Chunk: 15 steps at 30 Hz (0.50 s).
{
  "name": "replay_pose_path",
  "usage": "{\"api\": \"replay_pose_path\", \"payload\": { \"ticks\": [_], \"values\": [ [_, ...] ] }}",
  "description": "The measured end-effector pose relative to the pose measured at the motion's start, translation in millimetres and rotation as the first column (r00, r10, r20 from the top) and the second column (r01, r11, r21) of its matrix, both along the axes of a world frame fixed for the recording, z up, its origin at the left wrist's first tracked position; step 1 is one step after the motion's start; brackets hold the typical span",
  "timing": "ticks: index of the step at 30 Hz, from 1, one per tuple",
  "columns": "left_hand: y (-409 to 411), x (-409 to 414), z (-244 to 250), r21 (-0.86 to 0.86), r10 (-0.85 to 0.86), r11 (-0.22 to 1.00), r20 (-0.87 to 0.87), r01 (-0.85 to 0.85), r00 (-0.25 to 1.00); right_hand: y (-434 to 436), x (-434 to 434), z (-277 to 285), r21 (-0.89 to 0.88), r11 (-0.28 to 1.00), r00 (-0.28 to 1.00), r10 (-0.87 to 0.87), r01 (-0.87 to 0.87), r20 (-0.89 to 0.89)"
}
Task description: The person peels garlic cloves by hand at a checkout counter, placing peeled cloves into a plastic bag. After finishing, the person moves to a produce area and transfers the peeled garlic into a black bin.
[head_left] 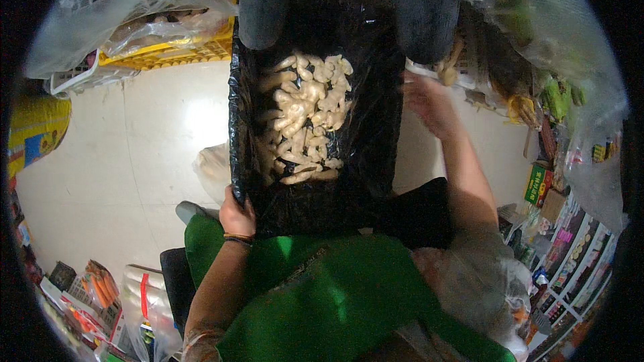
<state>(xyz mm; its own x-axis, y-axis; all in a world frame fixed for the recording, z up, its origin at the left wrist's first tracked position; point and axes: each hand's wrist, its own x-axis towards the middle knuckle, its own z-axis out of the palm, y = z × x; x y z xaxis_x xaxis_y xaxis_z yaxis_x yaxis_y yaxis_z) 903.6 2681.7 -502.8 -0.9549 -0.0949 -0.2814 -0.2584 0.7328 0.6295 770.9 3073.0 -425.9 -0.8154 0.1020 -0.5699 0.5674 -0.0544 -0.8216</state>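
Note:
Before me is a deep bin lined with black plastic [375,125], with a pile of pale ginger roots [302,105] lying inside. My left hand [237,217] grips its left rim near the corner closest to me, the thumb over the edge. Dark cords circle that wrist. My right hand [430,105] is blurred beside the bin's right side, its fingertips close to the plastic. Whether it touches the bin or holds anything, I cannot tell. Two large dark grey rounded things [265,5] overhang the far end, possibly wax gourds.
A yellow plastic crate [166,55] stands far left beneath clear plastic sheeting. Bagged carrots [100,284] and white bagged goods [146,286] lie lower left. At right are shelves of small goods [568,266] and a green-red box [537,184]. My green apron [322,296] covers my lap.

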Motion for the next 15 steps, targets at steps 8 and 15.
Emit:
{"api": "replay_pose_path", "payload": {
  "ticks": [8,15],
  "values": [
    [-1,-2,6,0.014,0.004,1.0,0.045,-0.005,0.999,-90,-11,-217,0.901,-0.185,0.652,0.635,-0.392,0.414],
    [0,-3,5,-0.007,-0.006,1.0,0.028,0.006,1.0,-79,-4,-237,0.934,-0.265,0.519,0.779,-0.238,0.353]
  ]
}}
